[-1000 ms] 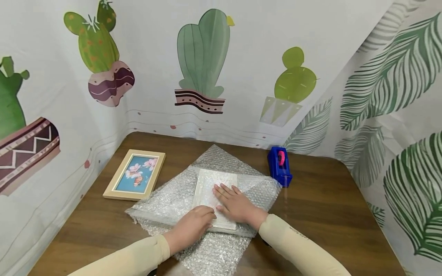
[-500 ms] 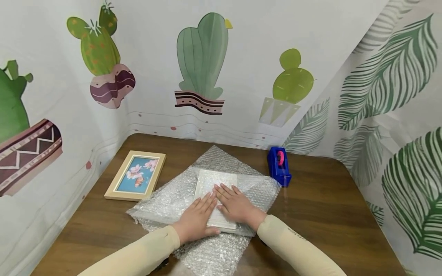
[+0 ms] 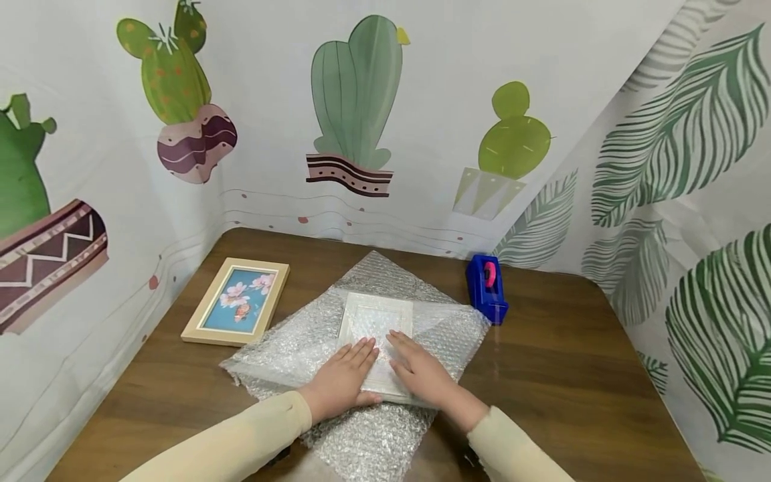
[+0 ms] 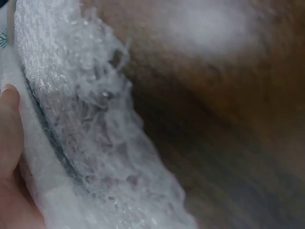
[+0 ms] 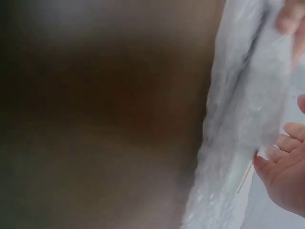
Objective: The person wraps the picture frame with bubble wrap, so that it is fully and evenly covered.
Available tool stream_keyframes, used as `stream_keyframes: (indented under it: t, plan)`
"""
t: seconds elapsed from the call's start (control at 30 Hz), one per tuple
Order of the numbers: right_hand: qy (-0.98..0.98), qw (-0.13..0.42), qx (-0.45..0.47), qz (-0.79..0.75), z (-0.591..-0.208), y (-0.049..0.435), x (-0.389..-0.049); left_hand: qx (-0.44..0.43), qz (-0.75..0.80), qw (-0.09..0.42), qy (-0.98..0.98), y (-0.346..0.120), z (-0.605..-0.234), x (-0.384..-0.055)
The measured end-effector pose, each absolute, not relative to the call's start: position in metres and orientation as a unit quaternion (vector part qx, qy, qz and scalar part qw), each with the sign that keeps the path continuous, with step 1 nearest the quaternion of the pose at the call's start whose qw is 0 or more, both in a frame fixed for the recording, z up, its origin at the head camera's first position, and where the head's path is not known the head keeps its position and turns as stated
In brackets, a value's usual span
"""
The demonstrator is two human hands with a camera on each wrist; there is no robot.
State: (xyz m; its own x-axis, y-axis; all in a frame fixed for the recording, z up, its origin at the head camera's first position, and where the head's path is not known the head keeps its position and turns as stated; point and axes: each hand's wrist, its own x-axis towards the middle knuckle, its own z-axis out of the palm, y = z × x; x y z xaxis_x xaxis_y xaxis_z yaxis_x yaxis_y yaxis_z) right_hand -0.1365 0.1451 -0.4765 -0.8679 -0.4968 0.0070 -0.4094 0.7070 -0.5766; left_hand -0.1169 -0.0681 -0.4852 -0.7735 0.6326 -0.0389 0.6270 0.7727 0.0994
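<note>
A sheet of bubble wrap (image 3: 367, 442) lies spread on the table, its far corner pointing to the wall. In its middle sits a pale picture frame (image 3: 379, 311) under a folded-over layer of the wrap. My left hand (image 3: 340, 378) rests flat on the frame's near left part, fingers straight, thumb along the near edge. At the near right side is my right hand (image 3: 424, 368), its fingers extended over the covered frame. The left wrist view gives my left thumb (image 4: 9, 129) against the wrap. In the right wrist view my right hand (image 5: 288, 171) has loosely spread fingers beside the wrapped edge.
A light wooden picture frame (image 3: 274, 294) with a blue flower picture lies to the left, close to the wrap's edge. A blue tape dispenser (image 3: 482, 294) with a pink core stands at the right, near the wrap's right corner. Patterned cloth hangs behind the wooden table (image 3: 560, 348).
My left hand went from curled at the near edge to flat on the covered frame, then stayed. My right hand has since slid back toward me and a little right.
</note>
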Motion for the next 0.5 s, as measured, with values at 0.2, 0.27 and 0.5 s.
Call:
stream_keyframes:
  t: [0.2, 0.27, 0.5]
  plan:
    - [0.91, 0.049, -0.149, -0.383, -0.476, 0.169, -0.12, 0.338, 0.031, 0.029, 0.94, -0.067, -0.488, -0.118]
    - [0.914, 0.039, -0.132, -0.382, -0.477, 0.176, -0.127, 0.339, 0.028, 0.026, 0.94, -0.068, -0.49, -0.118]
    - [0.951, -0.075, -0.119, -0.276, -0.461, 0.181, -0.177, 0.334, 0.027, 0.044, 0.941, -0.067, -0.489, -0.117]
